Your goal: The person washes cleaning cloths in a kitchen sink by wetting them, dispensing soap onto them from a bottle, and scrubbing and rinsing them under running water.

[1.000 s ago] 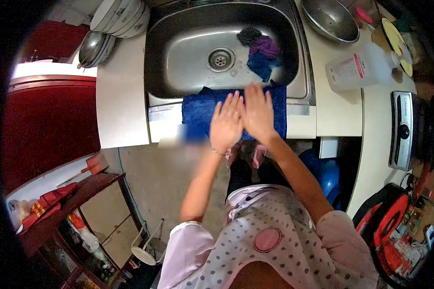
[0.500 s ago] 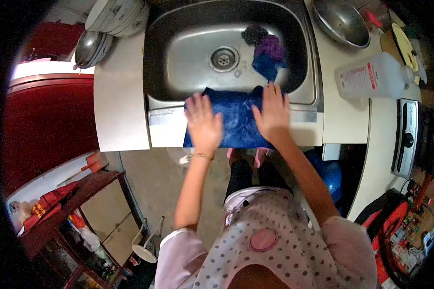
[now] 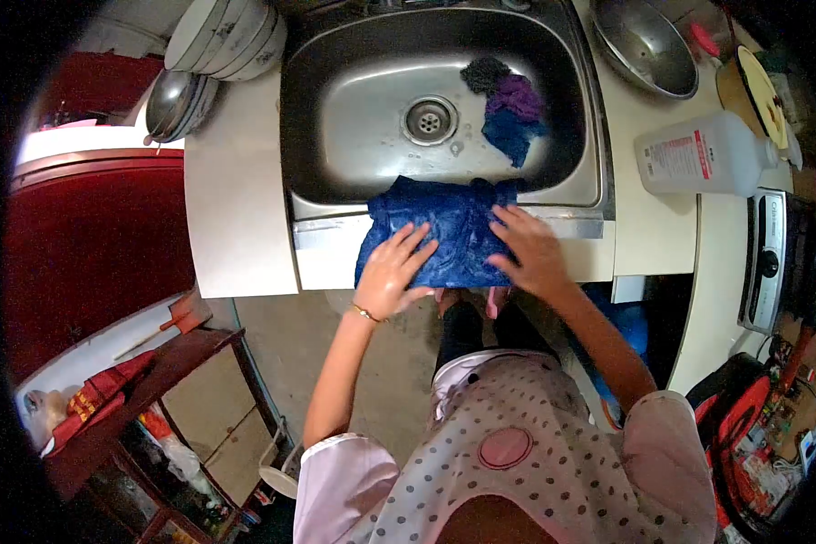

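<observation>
A wet dark blue cloth (image 3: pixel 449 227) lies spread over the front rim of the steel sink (image 3: pixel 363 118) and hangs down past the counter edge. My left hand (image 3: pixel 394 272) rests on the cloth's lower left part, fingers spread. At the cloth's right edge is my right hand (image 3: pixel 530 251), its fingers apart and pointing left. Neither hand grips anything. Inside the sink, right of the drain (image 3: pixel 430 121), a dark grey, a purple and a blue cloth (image 3: pixel 514 109) lie bunched together.
Stacked bowls (image 3: pixel 231 41) stand at the back left, with metal bowls (image 3: pixel 174 104) beside them. On the right counter are a large metal bowl (image 3: pixel 644 45), a translucent jug (image 3: pixel 703 154) and a gas stove (image 3: pixel 768 258). A dark red cabinet (image 3: pixel 177 372) stands lower left.
Both hands have come down from the cloth's upper part towards its lower part. Earlier they were close together, then moved apart to either side. The view has shifted slightly.
</observation>
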Tool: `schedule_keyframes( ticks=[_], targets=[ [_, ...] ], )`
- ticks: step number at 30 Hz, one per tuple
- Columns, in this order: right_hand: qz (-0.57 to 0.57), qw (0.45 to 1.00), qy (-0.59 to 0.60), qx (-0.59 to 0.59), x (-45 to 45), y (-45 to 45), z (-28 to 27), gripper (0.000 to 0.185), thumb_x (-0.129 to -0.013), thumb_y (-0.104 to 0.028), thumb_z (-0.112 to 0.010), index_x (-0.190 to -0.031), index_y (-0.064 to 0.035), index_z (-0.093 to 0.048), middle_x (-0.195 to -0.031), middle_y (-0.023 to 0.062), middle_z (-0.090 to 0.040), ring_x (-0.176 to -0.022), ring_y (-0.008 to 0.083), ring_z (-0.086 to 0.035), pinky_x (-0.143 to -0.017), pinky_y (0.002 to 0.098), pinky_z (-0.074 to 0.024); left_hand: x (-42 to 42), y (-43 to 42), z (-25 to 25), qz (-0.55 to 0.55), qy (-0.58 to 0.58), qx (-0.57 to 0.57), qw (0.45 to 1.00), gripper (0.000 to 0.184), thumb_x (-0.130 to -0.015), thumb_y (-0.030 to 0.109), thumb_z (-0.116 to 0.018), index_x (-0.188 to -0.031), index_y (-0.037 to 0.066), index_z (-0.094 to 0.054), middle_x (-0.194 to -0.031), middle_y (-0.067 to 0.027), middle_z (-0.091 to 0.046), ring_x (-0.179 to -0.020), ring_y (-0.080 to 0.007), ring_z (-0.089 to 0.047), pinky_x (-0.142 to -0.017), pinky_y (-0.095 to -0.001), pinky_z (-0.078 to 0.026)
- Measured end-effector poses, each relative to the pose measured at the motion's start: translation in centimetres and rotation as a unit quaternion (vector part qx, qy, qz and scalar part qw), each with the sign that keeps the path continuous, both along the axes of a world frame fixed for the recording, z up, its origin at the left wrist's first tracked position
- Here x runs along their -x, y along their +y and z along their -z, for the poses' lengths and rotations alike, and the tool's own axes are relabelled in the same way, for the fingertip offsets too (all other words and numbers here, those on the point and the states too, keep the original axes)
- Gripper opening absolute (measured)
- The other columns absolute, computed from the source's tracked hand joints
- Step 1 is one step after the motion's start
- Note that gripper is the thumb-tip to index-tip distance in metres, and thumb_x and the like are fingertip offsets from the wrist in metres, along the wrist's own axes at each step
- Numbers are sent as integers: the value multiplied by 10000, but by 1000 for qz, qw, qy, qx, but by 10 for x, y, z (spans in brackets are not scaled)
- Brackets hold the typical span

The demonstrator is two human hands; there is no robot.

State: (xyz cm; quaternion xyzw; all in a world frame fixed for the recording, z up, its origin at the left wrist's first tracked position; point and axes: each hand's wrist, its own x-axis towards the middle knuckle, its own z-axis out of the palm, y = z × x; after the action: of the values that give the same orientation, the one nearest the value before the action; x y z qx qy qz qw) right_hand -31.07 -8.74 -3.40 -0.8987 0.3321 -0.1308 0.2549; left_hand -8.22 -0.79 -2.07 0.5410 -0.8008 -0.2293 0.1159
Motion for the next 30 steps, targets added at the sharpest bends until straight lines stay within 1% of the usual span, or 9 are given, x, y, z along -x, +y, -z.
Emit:
schedule_keyframes(
  ticks=[6, 8, 10, 12, 16, 19, 22, 24, 30],
  targets=[
    [45, 996, -72, -26, 22, 12, -5, 503, -565, -83, -636, -1014, -31, -414, -1057, 132, -399, -952, 268, -400, -764, 338, -366, -25, 16, 1, -145, 50, 68, 986, 494, -581, 276, -618, -975, 29, -453, -1021, -149, -432, -929, -306, -405, -798, -362, -318],
    [225, 954, -117, -163, 25, 35, -2, 534, -570, -131, -635, -1028, -23, -382, -1086, 169, -362, -997, 327, -336, -798, 369, -335, -24, 23, 2, -332, -19, 114, 936, 497, -562, 200, -647, -971, 6, -441, -949, -159, -449, -885, -305, -411, -783, -370, -318],
    [274, 946, -94, -147, 8, 41, -6, 580, -575, -148, -637, -1064, -26, -350, -915, 157, -466, -887, 307, -429, -724, 355, -377, -15, 17, 1, -365, -43, 126, 922, 479, -553, 145, -654, -950, -12, -437, -868, -165, -463, -811, -292, -442, -717, -352, -353],
    [379, 890, -3, -253, -9, 32, -13, 488, -590, -170, -628, -990, 2, -408, -706, 117, -511, -703, 285, -496, -627, 338, -402, -5, 14, 14, -408, 30, 26, 912, 413, -562, 138, -649, -890, -9, -445, -763, -161, -498, -681, -278, -487, -614, -335, -389],
    [274, 942, 104, -161, 6, 10, -2, 272, -647, -176, -594, -836, 2, -512, -634, 42, -497, -547, 119, -449, -506, 263, -392, -11, 5, 12, -413, -41, -133, 900, 207, -604, 146, -616, -655, -7, -486, -563, -108, -487, -534, -241, -492, -514, -304, -391],
    [256, 761, -277, -527, 13, -4, -67, 160, -739, -172, -492, -766, -15, -505, -692, -35, -471, -570, 59, -414, -571, 212, -352, -29, 12, -15, -444, 363, -131, 809, 94, -684, 82, -561, -649, 19, -501, -596, 28, -457, -550, -51, -393, -516, -185, -342],
    [290, 677, -357, -574, 39, -12, -86, 144, -759, -127, -464, -851, -16, -462, -682, -16, -469, -565, 57, -447, -515, 150, -366, -36, 14, -57, -530, 547, -32, 647, 46, -710, 36, -527, -749, 22, -507, -696, 16, -481, -643, -55, -423, -606, -177, -355],
    [306, 681, -447, -492, 26, -18, -118, 164, -754, -102, -469, -883, -4, -440, -688, 1, -487, -592, 74, -488, -525, 160, -403, -49, 9, -82, -478, 618, 52, 622, 87, -716, 31, -517, -796, 2, -500, -733, 6, -486, -682, -71, -442, -652, -198, -365],
    [273, 736, -484, -386, 3, -73, -170, 314, -709, -62, -520, -985, 38, -408, -843, 82, -521, -748, 115, -514, -646, 204, -421, -77, -59, -162, -369, 530, 150, 749, 190, -730, 87, -505, -887, -15, -474, -913, -68, -492, -721, -88, -453, -684, -201, -358]
  ],
)
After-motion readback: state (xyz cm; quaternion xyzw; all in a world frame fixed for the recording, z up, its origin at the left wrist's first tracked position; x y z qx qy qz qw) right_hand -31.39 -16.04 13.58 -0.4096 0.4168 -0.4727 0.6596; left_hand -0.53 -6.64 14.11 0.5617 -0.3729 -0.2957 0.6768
